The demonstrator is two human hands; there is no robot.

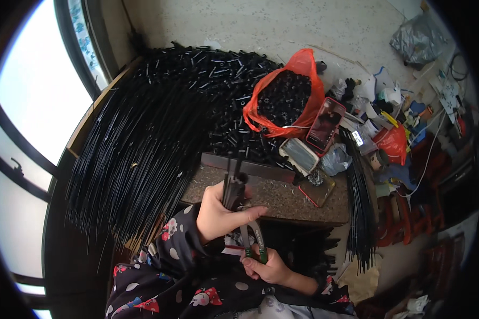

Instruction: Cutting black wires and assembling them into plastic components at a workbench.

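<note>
My left hand (216, 216) is wrapped round a small bundle of black rods (234, 190), held upright over the near edge of the table. My right hand (269, 267) grips a pair of pliers (259, 237) with green handle ends. The jaws of the pliers reach up beside my left thumb, next to the lower part of the bundle; whether they touch it is hidden. Behind my left hand lies a dark flat metal bar (266, 168) across the speckled tabletop (282, 199). Long thin black rods (138, 154) cover the table's left side.
A heap of short black tubes (202, 69) fills the back. An orange-red plastic bag (315, 80) holds small black parts. Beside it lie a phone with a lit screen (325, 123), a white-framed device (300, 155) and a clear bag (335, 159). More black rods (359, 207) hang at the right edge.
</note>
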